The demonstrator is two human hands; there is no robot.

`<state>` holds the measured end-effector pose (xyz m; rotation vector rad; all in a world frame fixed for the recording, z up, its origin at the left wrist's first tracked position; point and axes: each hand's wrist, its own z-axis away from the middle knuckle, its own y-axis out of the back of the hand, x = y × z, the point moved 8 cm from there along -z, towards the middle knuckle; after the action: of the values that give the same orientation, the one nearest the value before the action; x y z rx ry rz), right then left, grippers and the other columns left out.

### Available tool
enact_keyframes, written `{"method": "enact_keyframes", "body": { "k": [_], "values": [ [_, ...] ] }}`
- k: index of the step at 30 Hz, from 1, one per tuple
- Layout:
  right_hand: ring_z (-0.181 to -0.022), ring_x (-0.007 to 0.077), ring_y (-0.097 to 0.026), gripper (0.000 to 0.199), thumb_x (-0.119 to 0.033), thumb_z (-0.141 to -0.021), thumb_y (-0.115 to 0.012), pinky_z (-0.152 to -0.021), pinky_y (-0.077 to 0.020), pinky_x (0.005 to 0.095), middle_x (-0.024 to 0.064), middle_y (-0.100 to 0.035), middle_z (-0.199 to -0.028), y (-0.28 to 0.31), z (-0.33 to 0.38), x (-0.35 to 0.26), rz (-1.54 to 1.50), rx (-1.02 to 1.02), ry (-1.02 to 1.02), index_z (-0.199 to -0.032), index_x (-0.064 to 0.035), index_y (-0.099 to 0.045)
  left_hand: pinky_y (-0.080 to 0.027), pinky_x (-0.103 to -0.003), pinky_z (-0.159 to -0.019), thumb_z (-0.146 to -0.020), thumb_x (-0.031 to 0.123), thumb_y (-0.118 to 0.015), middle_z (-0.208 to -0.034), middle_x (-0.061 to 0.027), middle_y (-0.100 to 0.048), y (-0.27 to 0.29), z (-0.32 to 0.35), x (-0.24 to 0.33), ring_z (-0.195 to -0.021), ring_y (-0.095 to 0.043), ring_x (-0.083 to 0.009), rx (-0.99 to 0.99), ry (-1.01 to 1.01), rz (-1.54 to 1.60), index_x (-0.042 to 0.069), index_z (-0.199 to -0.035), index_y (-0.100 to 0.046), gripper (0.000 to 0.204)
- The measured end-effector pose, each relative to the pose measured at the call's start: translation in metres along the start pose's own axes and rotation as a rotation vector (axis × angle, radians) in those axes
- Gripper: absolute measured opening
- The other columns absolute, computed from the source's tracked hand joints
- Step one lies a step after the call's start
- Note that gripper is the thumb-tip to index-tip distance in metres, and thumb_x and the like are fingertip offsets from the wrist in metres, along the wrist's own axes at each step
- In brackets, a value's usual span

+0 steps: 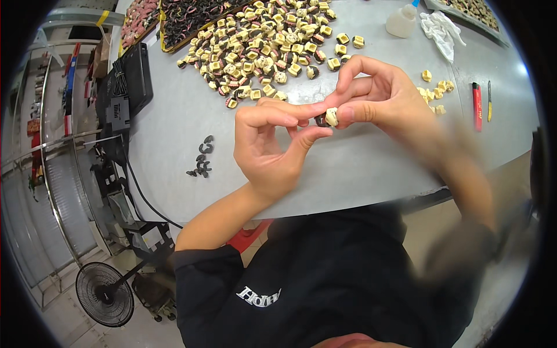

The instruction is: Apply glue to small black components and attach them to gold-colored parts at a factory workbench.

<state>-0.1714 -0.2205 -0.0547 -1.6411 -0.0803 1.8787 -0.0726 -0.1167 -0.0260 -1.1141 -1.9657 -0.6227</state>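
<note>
Hands meet above the table [360, 168]: your right hand [383, 98] pinches the small cream part [331, 116] at its fingertips; your left hand [272, 145], just left, grips its dark end.

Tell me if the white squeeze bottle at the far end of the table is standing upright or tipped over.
Tipped over. The white squeeze bottle lies on its side on the grey table, its blue nozzle pointing toward the far edge, beside a crumpled white cloth.

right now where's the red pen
In the head view the red pen lies on the grey table at the far right, beside a thin dark pen, right of the right hand.
</note>
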Motion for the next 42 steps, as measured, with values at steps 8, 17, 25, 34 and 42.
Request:
{"method": "enact_keyframes", "body": {
  "k": [8, 17, 25, 34, 42],
  "values": [
    [-0.088, 0.0136, -0.061, 0.033, -0.006, -0.078, -0.069, -0.084, -0.0461, 0.0262, 0.0150, -0.066, -0.098, -0.004, -0.001, 0.009, -0.009, -0.077, -0.024, -0.103, -0.0015, -0.049, -0.042, -0.022, -0.058, -0.068, -0.002, -0.076, -0.088, -0.0093, -0.067, -0.002, 0.001, -0.002, -0.072, -0.053, -0.0122, -0.045, -0.008, -0.049, 0.006, -0.090, -0.048, 0.037],
    [-0.088, 0.0143, -0.059, 0.028, -0.003, -0.080, -0.066, -0.083, -0.0461, 0.0269, 0.0127, -0.063, -0.098, -0.013, 0.002, 0.007, -0.113, -0.172, 0.047, -0.098, -0.0025, -0.044, -0.044, -0.023, -0.062, -0.060, -0.003, -0.077, -0.095, -0.0056, -0.068, -0.014, -0.007, 0.011, -0.075, -0.056, -0.0172, -0.158, -0.103, -0.275, 0.004, -0.095, -0.066, 0.037],
    [-0.086, 0.0160, -0.060, 0.031, 0.002, -0.079, -0.066, -0.081, -0.0476, 0.0288, 0.0119, -0.062, -0.093, -0.012, 0.004, 0.005, -0.103, -0.146, 0.185, -0.088, -0.0057, -0.037, -0.045, -0.026, -0.064, -0.057, -0.002, -0.077, -0.091, -0.0064, -0.068, -0.018, -0.005, 0.017, -0.074, -0.057, -0.0177, -0.157, -0.207, -0.361, 0.004, -0.090, -0.070, 0.034],
    [-0.085, 0.0160, -0.061, 0.031, 0.000, -0.080, -0.066, -0.080, -0.0474, 0.0277, 0.0121, -0.063, -0.088, -0.008, 0.001, 0.003, -0.165, -0.094, 0.141, -0.089, -0.0062, -0.037, -0.046, -0.027, -0.066, -0.058, -0.005, -0.075, -0.092, -0.0072, -0.068, -0.016, -0.014, 0.012, -0.074, -0.058, -0.0187, -0.149, -0.099, -0.230, 0.003, -0.092, -0.069, 0.035],
    [-0.086, 0.0153, -0.061, 0.029, 0.000, -0.080, -0.064, -0.081, -0.0471, 0.0276, 0.0121, -0.063, -0.089, -0.006, -0.002, 0.005, -0.087, -0.119, 0.210, -0.088, -0.0067, -0.037, -0.048, -0.027, -0.069, -0.061, -0.009, -0.071, -0.096, -0.0086, -0.068, -0.020, -0.009, 0.007, -0.079, -0.059, -0.0198, -0.178, -0.125, -0.267, 0.003, -0.097, -0.068, 0.038]
  ]
}}
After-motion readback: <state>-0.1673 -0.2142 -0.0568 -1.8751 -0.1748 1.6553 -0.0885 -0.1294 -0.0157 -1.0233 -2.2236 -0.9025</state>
